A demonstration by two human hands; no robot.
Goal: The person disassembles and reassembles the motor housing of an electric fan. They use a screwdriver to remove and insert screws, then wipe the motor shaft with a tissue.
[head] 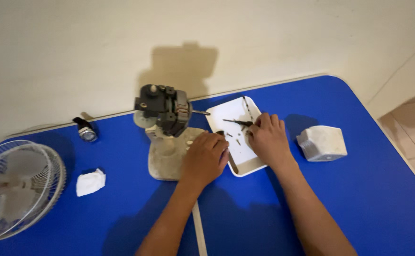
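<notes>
Blue table [340, 208], wall along the far edge.

Fan guard [15, 189] with pale blades inside, at 9 o'clock, partly cut off by the frame edge.

Fan stand [165, 159] at centre, dirty cream base flat on the table, bare dark motor [165, 110] on top, shaft pointing toward 3 o'clock.

White tray [232, 111] just beside the stand at 3 o'clock of it, tilted long axis. Small screws [238, 141] and dark bits loose inside; count not readable.

Cream housing [322, 143] at 3 o'clock of the tray, apart from it, vented side facing the tray.

Left hand [205, 159] palm down, bridging the stand's base and the tray's near-left rim, fingers curled; covers part of both. Grip not readable, nothing seen held.

Right hand [266, 140] over the tray's right half, fingers bent down; fingertips pinched on the handle end of a slim dark screwdriver [238, 123], tip pointing toward 9 o'clock, lying low across the tray.

Crumpled white tissue [91, 182] at 8 o'clock of the stand, well apart.

Wristwatch [86, 130] near the far edge at 10 o'clock.

Pale strip [199, 232] running from under the left forearm toward 6 o'clock.
</notes>
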